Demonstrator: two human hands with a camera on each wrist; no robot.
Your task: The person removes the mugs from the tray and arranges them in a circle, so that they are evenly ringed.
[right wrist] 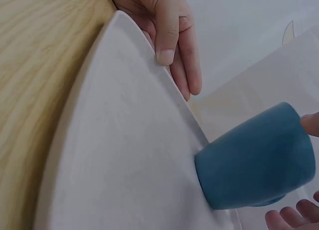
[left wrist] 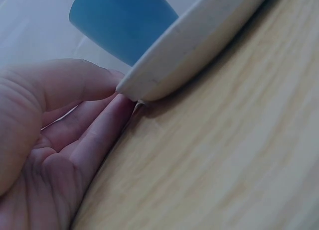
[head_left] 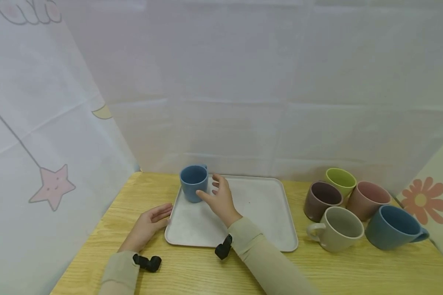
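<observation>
A blue mug [head_left: 194, 184] stands upright in the back left corner of a white rectangular tray [head_left: 243, 221]. Beside the mug, my right hand [head_left: 221, 200] has its fingers spread. In the right wrist view its thumb [right wrist: 310, 124] is at the mug's rim, while the other fingers [right wrist: 294, 217] are apart from the mug. At the tray's left edge is my left hand [head_left: 149, 225], its fingers fairly straight. The left wrist view has the thumb and fingertips touching the tray rim [left wrist: 149, 70]. The mug's handle is mostly hidden at the back.
To the tray's right, several mugs are grouped: a dark purple one [head_left: 323, 200], a green one [head_left: 340, 180], a pink one [head_left: 368, 200], a cream one [head_left: 341, 229] and a larger blue one [head_left: 393, 227]. White cloth [head_left: 221, 82] hangs behind the wooden table [head_left: 184, 270].
</observation>
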